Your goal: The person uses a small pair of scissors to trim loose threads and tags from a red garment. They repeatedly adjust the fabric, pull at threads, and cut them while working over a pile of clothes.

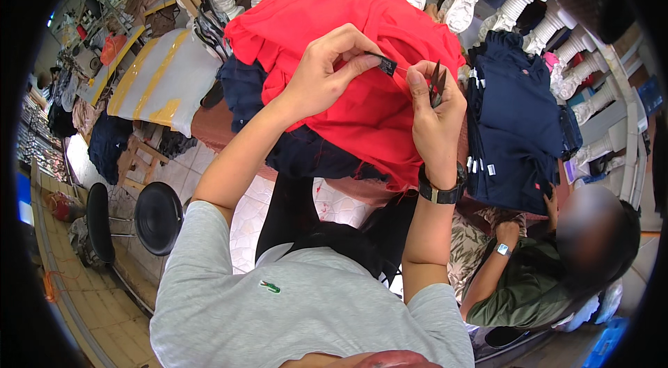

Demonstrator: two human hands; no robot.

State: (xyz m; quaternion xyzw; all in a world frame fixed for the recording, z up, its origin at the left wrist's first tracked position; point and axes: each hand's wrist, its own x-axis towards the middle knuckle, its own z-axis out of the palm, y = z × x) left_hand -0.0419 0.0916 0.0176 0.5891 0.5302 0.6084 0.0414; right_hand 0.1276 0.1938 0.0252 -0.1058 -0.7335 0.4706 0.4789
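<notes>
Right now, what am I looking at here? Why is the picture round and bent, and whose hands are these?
There is no machine here. One camera sits on a person's head and looks down, so the wide lens bends the edges. The two bare arms rising from below are that person's own. The left hand pinches a small black tag on a red garment. The right hand, with a wristwatch, holds small snips beside the tag. Under the red cloth lie dark blue garments, and a stack of navy shirts sits to the right. A second person sits at lower right.
</notes>
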